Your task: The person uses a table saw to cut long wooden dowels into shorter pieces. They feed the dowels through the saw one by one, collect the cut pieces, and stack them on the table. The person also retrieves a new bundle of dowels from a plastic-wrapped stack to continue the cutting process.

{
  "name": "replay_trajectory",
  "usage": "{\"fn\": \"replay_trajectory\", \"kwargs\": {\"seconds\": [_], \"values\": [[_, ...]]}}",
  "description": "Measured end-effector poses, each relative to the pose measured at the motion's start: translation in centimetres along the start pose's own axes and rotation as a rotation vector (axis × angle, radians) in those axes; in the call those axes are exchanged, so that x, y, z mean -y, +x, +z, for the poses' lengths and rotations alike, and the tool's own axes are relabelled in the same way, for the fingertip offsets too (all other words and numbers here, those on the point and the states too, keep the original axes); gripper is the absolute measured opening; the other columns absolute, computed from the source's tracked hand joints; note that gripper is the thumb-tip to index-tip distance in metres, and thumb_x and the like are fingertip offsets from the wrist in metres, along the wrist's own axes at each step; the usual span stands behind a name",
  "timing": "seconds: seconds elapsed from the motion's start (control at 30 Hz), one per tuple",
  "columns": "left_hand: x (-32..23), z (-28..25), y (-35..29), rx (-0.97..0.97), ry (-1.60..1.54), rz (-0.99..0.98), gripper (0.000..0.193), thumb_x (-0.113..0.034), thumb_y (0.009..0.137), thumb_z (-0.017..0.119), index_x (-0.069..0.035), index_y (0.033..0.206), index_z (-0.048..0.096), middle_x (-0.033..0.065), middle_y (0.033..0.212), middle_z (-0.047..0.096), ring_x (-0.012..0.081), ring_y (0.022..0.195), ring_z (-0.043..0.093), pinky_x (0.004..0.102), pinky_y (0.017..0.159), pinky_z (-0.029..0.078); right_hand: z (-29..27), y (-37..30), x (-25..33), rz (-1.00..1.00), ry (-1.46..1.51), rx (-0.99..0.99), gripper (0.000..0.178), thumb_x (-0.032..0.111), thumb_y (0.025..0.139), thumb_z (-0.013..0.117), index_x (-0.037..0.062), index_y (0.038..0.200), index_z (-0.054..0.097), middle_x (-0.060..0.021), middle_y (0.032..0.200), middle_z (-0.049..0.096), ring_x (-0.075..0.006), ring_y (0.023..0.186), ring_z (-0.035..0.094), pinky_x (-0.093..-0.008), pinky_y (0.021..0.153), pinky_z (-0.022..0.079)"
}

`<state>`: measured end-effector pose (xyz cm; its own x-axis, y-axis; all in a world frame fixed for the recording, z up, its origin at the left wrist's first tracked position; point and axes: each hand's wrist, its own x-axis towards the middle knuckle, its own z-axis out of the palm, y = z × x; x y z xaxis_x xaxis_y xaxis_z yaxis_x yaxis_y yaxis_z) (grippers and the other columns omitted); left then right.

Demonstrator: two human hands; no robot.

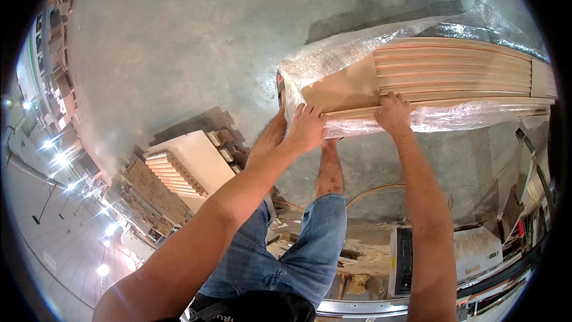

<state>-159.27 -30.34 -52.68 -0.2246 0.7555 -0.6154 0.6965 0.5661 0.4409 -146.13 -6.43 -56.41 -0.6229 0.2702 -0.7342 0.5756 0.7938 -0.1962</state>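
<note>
Plastic-wrapped stack of wooden boards — left hand and right hand, each grip clamped on its near edge.

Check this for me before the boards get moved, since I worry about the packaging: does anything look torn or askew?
The clear plastic wrap is torn open and bunched at the near end of the wooden board stack, leaving the boards bare. The left hand and right hand rest on the stack's lower edge. The boards lie evenly.

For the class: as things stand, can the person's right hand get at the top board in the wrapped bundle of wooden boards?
Probably yes. The right hand already rests on the near edge of the bundle of wooden boards, where the plastic wrap is pulled back. The left hand grips the wrapped end, clear of it.
</note>
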Motion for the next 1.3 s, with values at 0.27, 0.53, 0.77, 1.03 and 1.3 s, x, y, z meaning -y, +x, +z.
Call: {"fn": "replay_trajectory", "kwargs": {"seconds": [0.27,0.53,0.77,1.03,1.3], "values": [[-0.8,0.1,-2.3,-0.03,-0.009,-0.025,0.035,-0.024,0.084,0.07,-0.005,0.114,0.066,0.0114,0.115,0.055,0.0307,0.119,0.05,0.0519,0.108,0.034,0.3,-0.6,-0.9,-0.076,-0.26,0.063,0.054,0.045,0.08,0.076,0.0107,0.121,0.069,-0.0099,0.123,0.061,-0.0297,0.124,0.055,-0.0565,0.106,0.04],[-1.3,-0.7,-4.1,-0.124,-0.091,-0.079,0.052,-0.023,0.085,0.07,-0.004,0.132,0.057,0.0129,0.127,0.053,0.0328,0.127,0.047,0.0549,0.108,0.034,-5.7,-0.4,-3.6,-0.141,-0.305,0.007,0.061,0.051,0.09,0.066,0.0059,0.13,0.061,-0.0128,0.126,0.064,-0.0309,0.12,0.06,-0.0565,0.105,0.042],[0.9,-5.5,-13.0,0.252,-0.188,-0.063,0.061,-0.027,0.091,0.066,-0.002,0.143,0.046,0.0224,0.116,0.066,0.0414,0.108,0.061,0.0484,0.094,0.049,-3.8,-1.0,-4.8,0.017,-0.317,-0.112,0.046,0.045,0.088,0.066,0.0121,0.121,0.065,-0.0108,0.12,0.067,-0.0282,0.124,0.059,-0.0617,0.111,0.034],[13.0,-11.5,-21.6,-0.169,-0.536,-0.486,0.045,-0.018,0.091,0.07,0.003,0.129,0.059,0.0181,0.101,0.07,0.0293,0.095,0.069,0.0378,0.085,0.053,-12.0,4.3,-4.6,0.023,-0.312,-0.433,0.051,0.048,0.09,0.063,0.0133,0.128,0.061,-0.0103,0.128,0.064,-0.0284,0.127,0.055,-0.0645,0.109,0.034],[10.0,-7.5,-25.9,-0.293,-0.662,-0.387,0.06,-0.022,0.085,0.078,0.004,0.133,0.053,0.0214,0.132,0.059,0.0343,0.122,0.058,0.0428,0.104,0.045,-17.4,-8.5,10.9,-0.335,-0.194,-0.564,0.057,0.057,0.084,0.066,0.0131,0.121,0.063,-0.0094,0.114,0.063,-0.0315,0.114,0.056,-0.0537,0.106,0.037]]}}
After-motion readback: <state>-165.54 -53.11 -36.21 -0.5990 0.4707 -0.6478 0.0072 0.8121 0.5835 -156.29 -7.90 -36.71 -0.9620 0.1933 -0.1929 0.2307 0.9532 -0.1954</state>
